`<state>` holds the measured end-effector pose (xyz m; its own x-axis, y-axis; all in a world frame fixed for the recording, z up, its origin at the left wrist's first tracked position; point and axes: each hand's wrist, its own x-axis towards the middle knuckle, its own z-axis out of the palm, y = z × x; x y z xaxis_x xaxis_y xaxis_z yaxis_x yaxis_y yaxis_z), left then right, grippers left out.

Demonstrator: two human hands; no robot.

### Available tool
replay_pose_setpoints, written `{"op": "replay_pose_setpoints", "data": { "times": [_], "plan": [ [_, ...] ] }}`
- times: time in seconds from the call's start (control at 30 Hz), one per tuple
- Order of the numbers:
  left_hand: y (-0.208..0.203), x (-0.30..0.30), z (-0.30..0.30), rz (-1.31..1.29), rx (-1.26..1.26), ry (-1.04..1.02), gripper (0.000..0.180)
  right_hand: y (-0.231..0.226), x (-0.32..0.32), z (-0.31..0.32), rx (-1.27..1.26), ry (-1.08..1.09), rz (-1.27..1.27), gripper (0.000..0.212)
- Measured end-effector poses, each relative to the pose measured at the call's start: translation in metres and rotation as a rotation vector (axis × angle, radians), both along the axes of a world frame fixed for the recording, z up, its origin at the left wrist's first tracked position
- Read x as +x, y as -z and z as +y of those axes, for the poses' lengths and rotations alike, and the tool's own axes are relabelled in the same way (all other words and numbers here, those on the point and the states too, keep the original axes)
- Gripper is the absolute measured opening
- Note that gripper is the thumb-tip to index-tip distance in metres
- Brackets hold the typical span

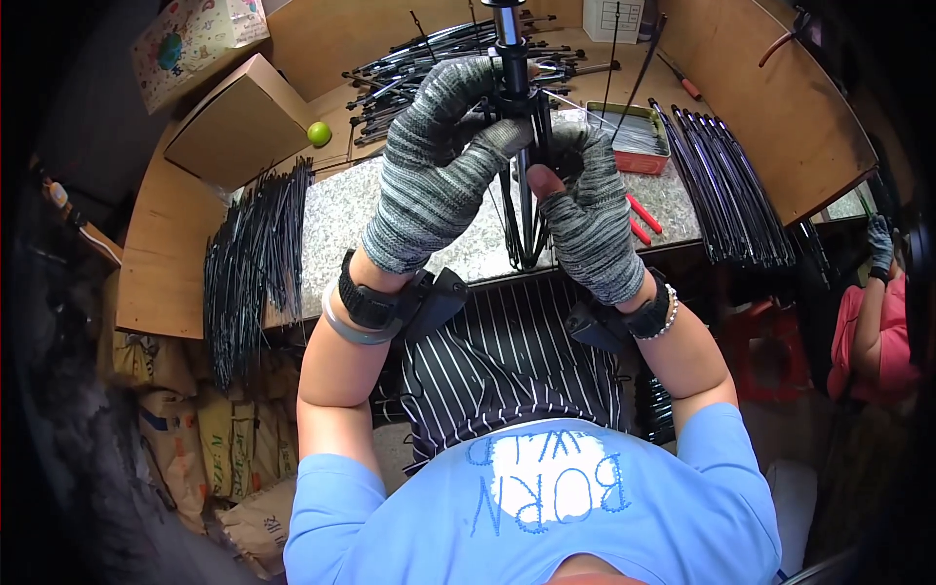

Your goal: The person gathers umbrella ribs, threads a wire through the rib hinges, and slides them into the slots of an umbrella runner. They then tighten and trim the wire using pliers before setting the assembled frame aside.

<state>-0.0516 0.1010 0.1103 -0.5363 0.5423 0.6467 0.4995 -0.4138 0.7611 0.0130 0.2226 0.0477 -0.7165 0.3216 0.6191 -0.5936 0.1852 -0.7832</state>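
Note:
Upright in front of me stands a black umbrella frame (527, 195), with a shiny metal shaft (508, 29) and thin ribs hanging down round it. My left hand (434, 166), in a grey striped knit glove, has its fingers closed on the frame by the black collar. On the other side my right hand (590, 210), gloved alike with a bare thumb tip, is curled at the ribs just below the collar. Its fingertips are partly hidden behind the ribs. The lower rib ends reach down to the front edge of the speckled stone worktop (351, 214).
Bundles of black ribs lie at the left (258, 263) and right (726, 185), with a pile of frames (390, 83) behind. A red tin of thin wires (643, 161), red-handled pliers (643, 216), a cardboard box (234, 122) and a green ball (319, 134) are around. Another person (877, 331) works at far right.

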Motion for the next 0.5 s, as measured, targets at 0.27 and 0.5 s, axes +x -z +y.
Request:
{"op": "replay_pose_setpoints", "data": {
  "times": [0.27,0.5],
  "plan": [
    [-0.0031,0.0002,0.0006,-0.1,0.034,-0.017,0.037,0.0036,0.0038,-0.002,-0.189,-0.11,-0.09,0.021],
    [-0.0022,-0.0012,-0.0058,-0.14,0.044,0.008,0.038,0.0064,0.0048,-0.0034,-0.256,-0.08,-0.033,0.022]
  ]
}}
